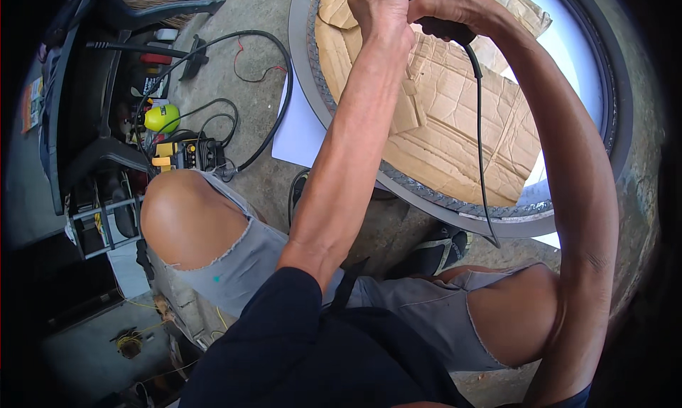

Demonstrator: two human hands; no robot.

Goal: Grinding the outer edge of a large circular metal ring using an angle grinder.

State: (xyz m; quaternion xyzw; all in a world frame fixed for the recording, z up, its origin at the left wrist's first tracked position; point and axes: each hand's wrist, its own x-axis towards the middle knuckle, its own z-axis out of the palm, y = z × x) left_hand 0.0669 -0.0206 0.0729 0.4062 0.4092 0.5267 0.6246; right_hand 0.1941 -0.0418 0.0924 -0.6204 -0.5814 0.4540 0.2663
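At the top edge, both my hands are wrapped round a corded power tool (455,31) with a dark body and a bit of orange-yellow; its working end is out of view. My left hand (383,7) closes on its front part. Beside it, my right hand (444,7) grips the rear part, where a black cord (480,131) leaves and hangs down. The tool is above a large round grey ring (469,225) with a rough dark inner edge. Creased brown cardboard (469,138) lies inside the ring, with white sheet (291,134) showing under it.
To the left stands a yellow and black machine (188,152) with a thick black cable (289,81), near a lime-green round object (162,118). A dark plastic chair (106,152) is at the far left. My bent knees flank the near side of the ring on the concrete floor (245,124).
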